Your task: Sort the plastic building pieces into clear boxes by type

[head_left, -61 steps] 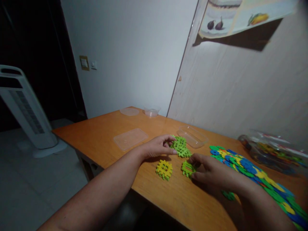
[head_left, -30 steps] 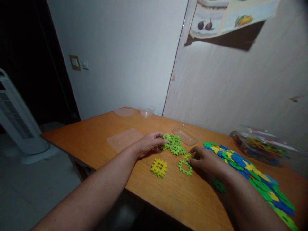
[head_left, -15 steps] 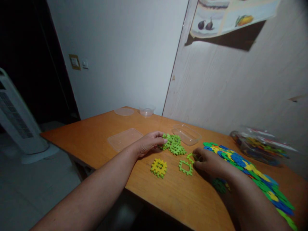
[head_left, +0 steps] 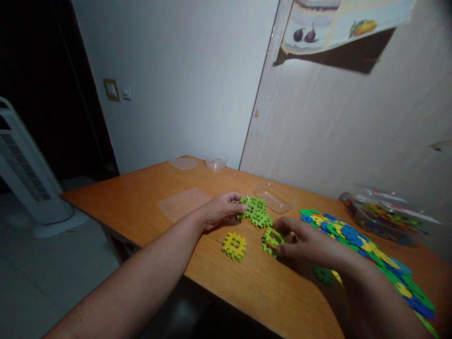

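My left hand (head_left: 223, 212) is closed on the edge of a cluster of green interlocking plastic pieces (head_left: 258, 210) on the wooden table. With thumb and fingers, my right hand (head_left: 300, 238) grips a yellow-green square plastic frame piece (head_left: 273, 237). That piece sits over a second green frame piece, which shows beneath it at the left; whether the two touch is unclear. Between my forearms lies a small stack of yellow and green square pieces (head_left: 234, 246).
A long heap of blue, green and yellow plastic pieces (head_left: 360, 240) stretches along the right. Behind stand a clear rectangular container (head_left: 277, 200), a clear bowl (head_left: 216, 162) and filled clear bags (head_left: 388, 216). Two clear lids (head_left: 184, 203) lie left. The table's front edge runs below my hands.
My right hand has moved left, carrying the yellow-green frame piece from beside the other green frame piece to over it. My left hand has stayed at the green cluster.
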`<state>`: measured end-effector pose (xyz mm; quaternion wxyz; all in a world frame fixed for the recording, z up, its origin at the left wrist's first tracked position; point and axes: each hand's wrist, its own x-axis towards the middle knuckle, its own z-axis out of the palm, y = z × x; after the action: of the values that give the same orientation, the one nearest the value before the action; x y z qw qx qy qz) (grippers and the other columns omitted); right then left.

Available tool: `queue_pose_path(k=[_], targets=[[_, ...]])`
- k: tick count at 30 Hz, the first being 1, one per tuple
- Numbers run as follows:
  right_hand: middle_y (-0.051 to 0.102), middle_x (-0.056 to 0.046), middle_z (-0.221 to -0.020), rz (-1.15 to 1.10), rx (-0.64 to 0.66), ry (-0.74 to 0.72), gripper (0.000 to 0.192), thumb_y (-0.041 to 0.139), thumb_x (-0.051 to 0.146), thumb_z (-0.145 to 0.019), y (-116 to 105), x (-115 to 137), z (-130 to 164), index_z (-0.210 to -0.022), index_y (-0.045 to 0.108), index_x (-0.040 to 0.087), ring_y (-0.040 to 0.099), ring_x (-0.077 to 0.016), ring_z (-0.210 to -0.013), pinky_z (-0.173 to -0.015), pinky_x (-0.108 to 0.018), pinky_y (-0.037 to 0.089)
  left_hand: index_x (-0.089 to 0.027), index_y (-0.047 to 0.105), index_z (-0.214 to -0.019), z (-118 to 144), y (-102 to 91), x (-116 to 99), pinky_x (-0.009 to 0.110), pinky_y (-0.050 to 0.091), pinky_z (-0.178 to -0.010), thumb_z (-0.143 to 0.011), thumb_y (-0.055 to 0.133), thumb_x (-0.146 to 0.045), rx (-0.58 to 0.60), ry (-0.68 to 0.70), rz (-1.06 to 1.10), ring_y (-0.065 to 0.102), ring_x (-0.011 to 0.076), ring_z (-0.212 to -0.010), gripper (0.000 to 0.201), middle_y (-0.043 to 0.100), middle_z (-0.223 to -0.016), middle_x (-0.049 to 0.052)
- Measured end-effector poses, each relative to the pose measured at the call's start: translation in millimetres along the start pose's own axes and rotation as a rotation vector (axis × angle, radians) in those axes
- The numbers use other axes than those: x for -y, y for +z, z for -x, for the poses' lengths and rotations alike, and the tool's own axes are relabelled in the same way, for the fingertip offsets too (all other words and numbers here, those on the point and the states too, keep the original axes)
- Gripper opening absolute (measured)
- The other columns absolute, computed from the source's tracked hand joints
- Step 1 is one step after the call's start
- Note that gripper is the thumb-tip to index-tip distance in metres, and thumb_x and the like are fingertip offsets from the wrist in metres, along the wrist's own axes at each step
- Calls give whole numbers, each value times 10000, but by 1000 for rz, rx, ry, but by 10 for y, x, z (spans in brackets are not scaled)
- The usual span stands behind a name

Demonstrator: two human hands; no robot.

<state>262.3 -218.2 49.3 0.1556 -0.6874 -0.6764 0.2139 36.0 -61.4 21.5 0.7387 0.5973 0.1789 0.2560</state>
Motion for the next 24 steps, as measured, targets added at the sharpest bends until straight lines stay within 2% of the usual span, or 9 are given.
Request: queue_pose_path(k=[4,7,13,18,24], targets=[[676,-22,-973,61,3,-10,380,706,329,-708,77,21,12,-1069,620,248,612,-219,-873,-739,-316,479,-189,597,-1081,22,26,-13,264,493,-702,-679,807,-362,35,-18,15,612,118,-783,486,624,-1013,66],[675,-45,-1026,74,-28,-15,418,729,403,-706,76,22,3,-1079,630,242,608,-245,-927,-796,-351,480,-187,592,-1094,30,54,-19,259,495,-710,-667,821,-353,47,-18,45,624,133,-825,512,630,-1053,87],[669,-84,-1073,-24,-260,-92,432,646,518,-793,135,308,-67,-1099,606,216,617,-252,-965,-811,-367,487,-179,600,-1086,49,131,-26,278,504,-728,-635,846,-311,119,-17,95,642,157,-860,531,630,-1097,110],[682,-68,-1047,-108,-369,-183,394,663,431,-802,314,520,-187,-1126,591,219,631,-219,-910,-748,-329,496,-170,577,-1109,50,176,13,311,513,-742,-657,830,-265,197,-1,99,652,163,-837,527,624,-1098,119],[689,-71,-991,-136,-462,-203,305,620,338,-817,380,569,-231,-1091,605,205,635,-203,-849,-707,-316,498,-162,581,-1137,45,208,50,319,513,-738,-660,827,-288,214,23,104,658,179,-822,551,639,-1037,119]])
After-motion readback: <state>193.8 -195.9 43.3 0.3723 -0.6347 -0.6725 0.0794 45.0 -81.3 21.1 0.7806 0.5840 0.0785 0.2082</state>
